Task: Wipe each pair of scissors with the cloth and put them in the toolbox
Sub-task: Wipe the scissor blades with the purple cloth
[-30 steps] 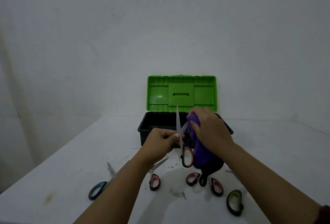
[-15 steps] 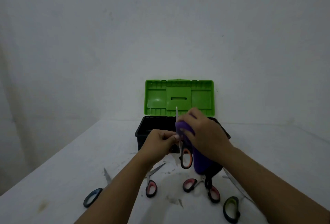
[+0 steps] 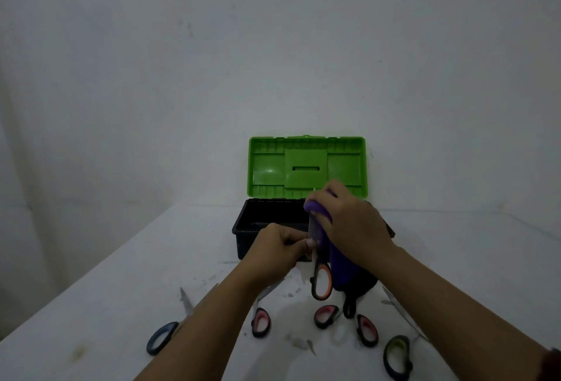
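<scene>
My left hand (image 3: 277, 248) pinches the orange-handled scissors (image 3: 321, 285) near the pivot, blades pointing up. My right hand (image 3: 352, 224) grips the purple cloth (image 3: 341, 271) wrapped round the upper blades, so only the blade tip shows above it. Both hands are in front of the open toolbox (image 3: 243, 226), which has a black base and an upright green lid (image 3: 306, 168). On the table lie a blue-handled pair (image 3: 161, 336), a pink-handled pair (image 3: 261, 321), another pink-handled pair (image 3: 326, 315) with its second loop to the right, and a yellow-green-handled pair (image 3: 396, 356).
The white table (image 3: 91, 304) runs to a plain wall behind the toolbox. Its left edge slants away at the left. Smudges and small scraps (image 3: 299, 344) mark the surface near the loose scissors. My forearms cover part of the table in front.
My right hand with the purple cloth slid up along the blades toward the tip. The left hand kept its pinch on the scissors. The camera view shifted slightly.
</scene>
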